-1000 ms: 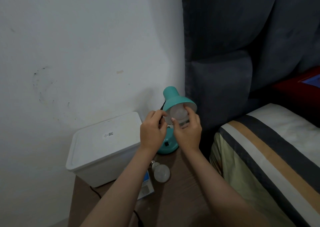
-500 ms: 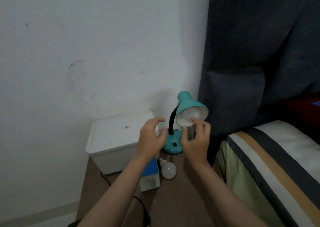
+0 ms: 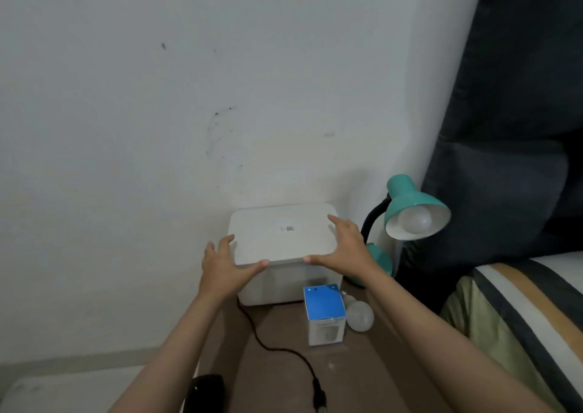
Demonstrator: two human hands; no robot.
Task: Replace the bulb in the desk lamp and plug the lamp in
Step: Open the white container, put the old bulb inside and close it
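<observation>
Teal desk lamp (image 3: pixel 410 204) stands at the back right of the brown tabletop (image 3: pixel 362 374), against the dark headboard (image 3: pixel 504 160); black gooseneck bent, shade tipped toward the viewer. White bulb (image 3: pixel 415 220) seated inside the shade. Second, loose bulb (image 3: pixel 359 316) lies on its side on the tabletop, touching the right side of a small blue-and-white carton (image 3: pixel 325 313) that stands upright. Black cord (image 3: pixel 277 348) runs from under the white box across the table to an inline piece near the front edge.

White lidded plastic box (image 3: pixel 284 239) sits left of the lamp, against the wall. Left hand (image 3: pixel 224 270) at the box's near left corner, fingers spread, thumb along the front lid edge. Right hand (image 3: pixel 347 248) at the near right corner, fingers straight over the lid, thumb on the front edge. Neither hand curls round anything.

Striped bedding (image 3: pixel 520 302) at far right. Scuffed white wall (image 3: pixel 189 97) behind.
</observation>
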